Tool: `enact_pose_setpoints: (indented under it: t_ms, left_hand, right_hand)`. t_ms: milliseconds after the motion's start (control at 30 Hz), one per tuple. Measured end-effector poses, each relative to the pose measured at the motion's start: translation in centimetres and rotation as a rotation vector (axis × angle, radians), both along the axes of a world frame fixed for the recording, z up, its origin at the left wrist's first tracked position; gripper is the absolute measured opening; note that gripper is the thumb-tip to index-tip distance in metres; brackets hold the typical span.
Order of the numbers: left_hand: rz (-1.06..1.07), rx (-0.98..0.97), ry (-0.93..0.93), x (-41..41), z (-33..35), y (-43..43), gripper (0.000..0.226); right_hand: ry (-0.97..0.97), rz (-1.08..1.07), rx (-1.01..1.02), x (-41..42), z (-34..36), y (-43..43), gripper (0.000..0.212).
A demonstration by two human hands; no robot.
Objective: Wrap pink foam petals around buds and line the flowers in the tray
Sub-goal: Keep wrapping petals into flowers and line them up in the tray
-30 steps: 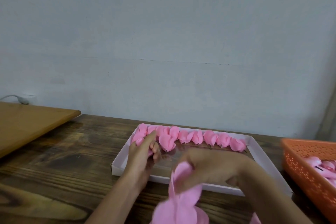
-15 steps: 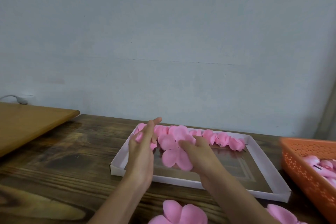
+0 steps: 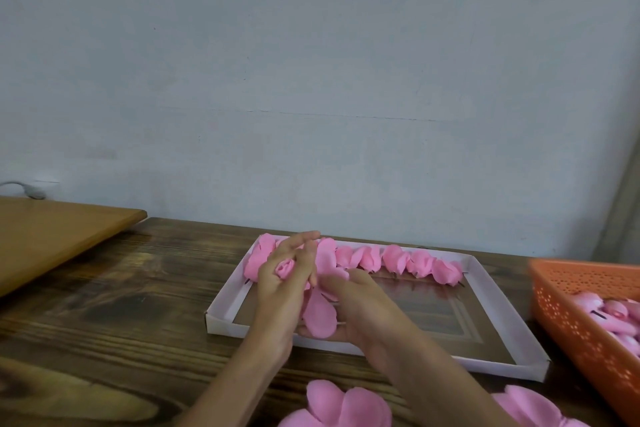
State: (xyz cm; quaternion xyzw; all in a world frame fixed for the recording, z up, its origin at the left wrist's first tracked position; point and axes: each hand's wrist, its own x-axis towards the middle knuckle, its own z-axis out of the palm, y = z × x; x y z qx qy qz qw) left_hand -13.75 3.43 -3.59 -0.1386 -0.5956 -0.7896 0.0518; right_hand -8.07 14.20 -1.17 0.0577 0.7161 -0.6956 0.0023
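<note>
At the bottom edge, loose petals (image 3: 346, 406) lay on the dark wooden surface (image 3: 121, 305), cut off by the frame so their full shape could not be made out. Just beyond, over the near wall of the white tray (image 3: 225, 325), the right hand (image 3: 363, 308) cupped a flat pink petal piece (image 3: 320, 317), fingers curled under its lower lobe; its palm side was hidden. The left hand (image 3: 284, 288) was closed round a bud (image 3: 284, 267), of which only a rolled pink tip peeked out between the fingers, right beside the petal piece. Behind the hands, finished flowers (image 3: 394, 258) stood in one row along the tray's far wall, touching one another, the leftmost partly hidden by the left hand. To the right, an orange basket (image 3: 568, 315) ran out of frame, holding more pink pieces too blurred to tell apart.
</note>
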Motion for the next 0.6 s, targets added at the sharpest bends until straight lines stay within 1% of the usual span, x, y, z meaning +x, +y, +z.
enact_pose_setpoints:
  t_ms: [33,133,300,367,433,467,533,600]
  left_hand:
    - [-0.016,0.014,0.002,0.15,0.13,0.00,0.018]
    - [-0.035,0.028,0.009,0.36,0.28,-0.18,0.036]
    - [-0.051,0.048,-0.004,0.08,0.08,-0.25,0.042]
    - [-0.060,0.058,0.003,0.24,0.08,-0.08,0.039]
    - [-0.074,0.066,0.003,0.40,0.28,-0.10,0.027]
    - [-0.075,0.064,-0.003,0.40,0.34,-0.10,0.028]
    - [-0.080,0.060,-0.015,0.36,0.31,-0.08,0.044]
    - [-0.089,0.087,-0.020,0.36,0.21,-0.05,0.050]
  right_hand:
    - [-0.003,-0.001,0.011,0.07,0.14,-0.08,0.029]
    - [0.002,-0.031,0.066,0.24,0.38,-0.32,0.029]
    - [0.005,-0.034,0.066,0.52,0.60,-0.53,0.031]
    - [0.002,-0.022,0.036,0.55,0.62,-0.63,0.030]
    - [-0.001,-0.030,0.014,0.42,0.54,-0.59,0.029]
    - [-0.004,-0.037,-0.001,0.33,0.44,-0.51,0.028]
    - [-0.014,-0.044,-0.028,0.17,0.30,-0.40,0.025]
    - [-0.026,-0.056,-0.054,-0.04,0.12,-0.32,0.024]
